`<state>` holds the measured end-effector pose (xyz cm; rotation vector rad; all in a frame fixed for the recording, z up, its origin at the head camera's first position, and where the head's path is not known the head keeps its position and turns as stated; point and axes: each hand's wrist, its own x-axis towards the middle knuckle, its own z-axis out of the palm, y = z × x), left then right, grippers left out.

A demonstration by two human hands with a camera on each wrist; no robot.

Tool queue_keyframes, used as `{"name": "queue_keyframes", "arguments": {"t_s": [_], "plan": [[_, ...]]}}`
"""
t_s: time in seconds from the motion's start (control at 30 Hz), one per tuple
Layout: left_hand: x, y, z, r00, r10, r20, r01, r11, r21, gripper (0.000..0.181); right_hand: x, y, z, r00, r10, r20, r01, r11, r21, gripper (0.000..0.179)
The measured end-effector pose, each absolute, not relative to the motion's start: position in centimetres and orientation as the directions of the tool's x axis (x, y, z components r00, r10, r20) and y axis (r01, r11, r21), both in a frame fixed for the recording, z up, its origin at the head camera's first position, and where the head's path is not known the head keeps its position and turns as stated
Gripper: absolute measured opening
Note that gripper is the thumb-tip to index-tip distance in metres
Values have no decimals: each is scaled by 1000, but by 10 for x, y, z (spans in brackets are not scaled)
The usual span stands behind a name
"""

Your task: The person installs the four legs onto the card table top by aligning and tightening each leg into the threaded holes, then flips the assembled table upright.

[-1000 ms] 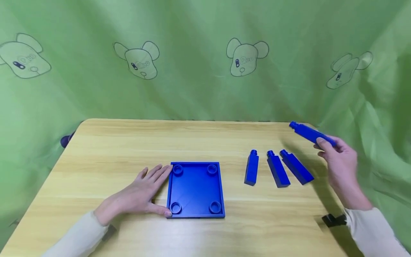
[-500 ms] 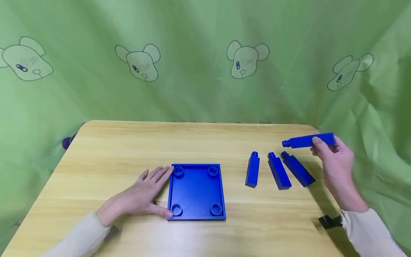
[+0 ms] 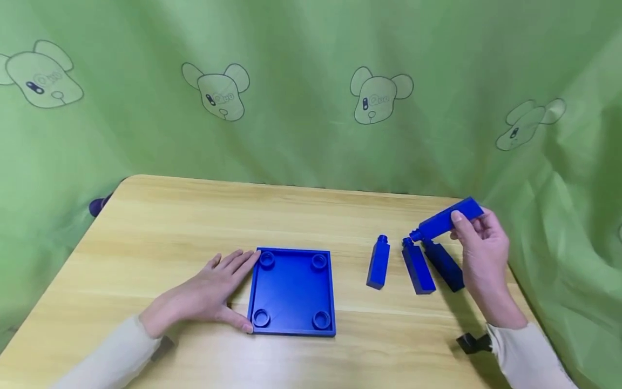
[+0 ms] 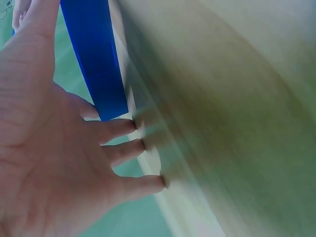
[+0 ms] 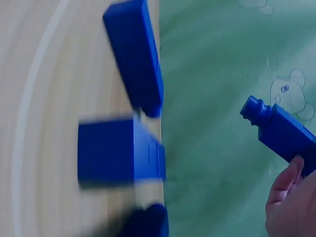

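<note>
A square blue tray-like panel (image 3: 293, 292) lies on the table, with a raised rim and round sockets at its corners. Along its left side rests my left hand (image 3: 209, 294), fingers straight at the far corner and thumb at the near one. The left wrist view shows those fingertips down by the panel's blue side (image 4: 94, 54). My right hand (image 3: 483, 259) pinches a square blue leg (image 3: 443, 219) between thumb and fingers, raised above the table. Its threaded end (image 5: 256, 109) points left and slightly down in the head view.
Three similar blue legs lie right of the panel: a left one (image 3: 378, 265), a middle one (image 3: 419, 268) and a shaded right one (image 3: 444, 267) below the held leg. A green curtain (image 3: 301, 135) hangs behind the wooden table (image 3: 194, 216).
My right hand has moved left with the leg, whose threaded end has swung from up-left to down-left. The left hand has stayed on the panel. The head view has tilted slightly.
</note>
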<state>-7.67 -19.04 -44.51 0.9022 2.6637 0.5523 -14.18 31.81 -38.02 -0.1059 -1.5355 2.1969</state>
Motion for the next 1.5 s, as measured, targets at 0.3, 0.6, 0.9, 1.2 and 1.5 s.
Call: {"name": "queue_keyframes", "arguments": {"t_s": [0.3,0.6,0.9,1.2,1.5], "plan": [[-83,-186,-445,-766,635,-103,554,733,396,147,-133,280,-378,-942,224,249,-280,-117,-953,22],[-79,-188,-445,-774,623,-112,547,747,378,146,-132,232,-385,-971,44,235,-235,5,-972,19],[-77,-191,-443,-767,632,-112,563,746,356,144,-134,191,-395,-974,-78,213,-222,118,-968,18],[-82,-194,-441,-759,640,-118,573,743,344,141,-141,155,-404,-937,-278,210,-253,129,-959,23],[-82,-197,-441,-767,633,-109,566,746,350,140,-145,126,-407,-895,-405,185,-252,118,-960,19]]}}
